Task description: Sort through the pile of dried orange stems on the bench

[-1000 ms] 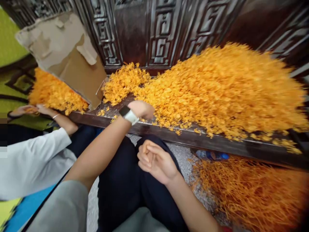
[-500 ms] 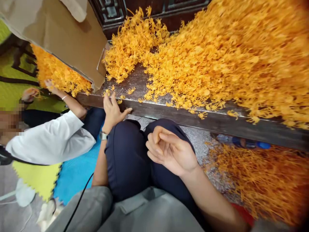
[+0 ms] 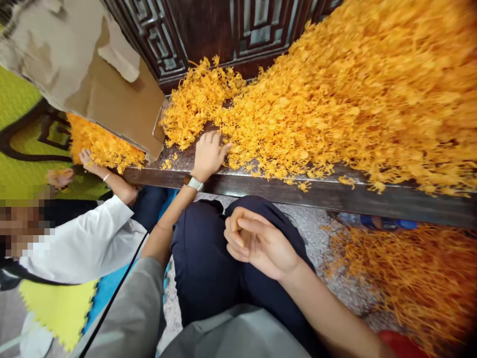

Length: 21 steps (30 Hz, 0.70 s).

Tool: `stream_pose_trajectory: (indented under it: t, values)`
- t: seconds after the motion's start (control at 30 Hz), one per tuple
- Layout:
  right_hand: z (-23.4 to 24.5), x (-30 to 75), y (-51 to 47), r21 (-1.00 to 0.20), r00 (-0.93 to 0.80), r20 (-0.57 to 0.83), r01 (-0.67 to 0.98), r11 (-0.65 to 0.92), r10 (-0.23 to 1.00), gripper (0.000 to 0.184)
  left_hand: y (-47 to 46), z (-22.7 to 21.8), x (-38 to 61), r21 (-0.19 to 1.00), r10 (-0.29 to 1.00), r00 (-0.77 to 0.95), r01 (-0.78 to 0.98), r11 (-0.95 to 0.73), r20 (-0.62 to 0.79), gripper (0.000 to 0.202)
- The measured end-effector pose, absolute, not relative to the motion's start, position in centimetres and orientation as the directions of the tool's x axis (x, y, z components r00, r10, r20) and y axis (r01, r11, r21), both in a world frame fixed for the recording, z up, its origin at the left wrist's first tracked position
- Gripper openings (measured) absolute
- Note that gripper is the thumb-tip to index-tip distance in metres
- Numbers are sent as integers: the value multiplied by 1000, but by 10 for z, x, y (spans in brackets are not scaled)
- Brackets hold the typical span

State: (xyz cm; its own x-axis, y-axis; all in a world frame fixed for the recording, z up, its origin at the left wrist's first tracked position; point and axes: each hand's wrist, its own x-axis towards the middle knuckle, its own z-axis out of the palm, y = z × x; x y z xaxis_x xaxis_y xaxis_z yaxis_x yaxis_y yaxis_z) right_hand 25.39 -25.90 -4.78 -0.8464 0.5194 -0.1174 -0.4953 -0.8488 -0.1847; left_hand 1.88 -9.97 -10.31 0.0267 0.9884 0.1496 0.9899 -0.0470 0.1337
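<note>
My left hand, wearing a pale watch at its wrist, lies palm down over the dark wooden ledge. Its fingers are stretched out and the thumb stands apart, touching or nearly touching the edge of a large pile of small orange branched plastic pieces. What lies under its palm is hidden. Above my knees, my right hand is turned palm up with fingers curled in and thumb near the index finger; no object shows in it. A smaller heap of the orange pieces sits just beyond my left hand.
A torn cardboard box stands on the ledge at left. Beyond it, a co-worker's hand touches more orange pieces. Thin orange strands are heaped on the floor at right, near a bottle. Carved wooden panels stand behind.
My left hand has moved right along the ledge, from beside the box to the edge of the large pile. My right hand stays curled above my knees. The view has tilted upward slightly.
</note>
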Motion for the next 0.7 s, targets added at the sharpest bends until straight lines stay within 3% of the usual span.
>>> stream_pose_trajectory:
  t: [0.13,0.23,0.37,0.5,0.6,0.7]
  values:
    - [-49,253,-258,-168,-851,-99,-497,-851,516,11,-74,-71,0,196,983,-46,981,10,179,60]
    - [-50,253,-256,-144,-858,-82,-493,-858,507,11,-61,-60,-18,176,980,-24,984,-11,198,61]
    - [-52,255,-254,-107,-866,-33,-493,-863,499,11,-51,-65,-48,105,934,-125,990,94,335,41]
    - [-56,257,-253,-57,-874,25,-486,-872,485,12,-33,-77,-64,47,925,-251,968,248,284,48]
    - [-59,257,-252,-33,-880,43,-474,-880,472,12,-13,-81,-59,56,915,-260,965,256,308,55]
    - [-59,256,-252,-34,-884,49,-467,-883,466,12,8,-78,-49,97,943,-211,977,192,256,34]
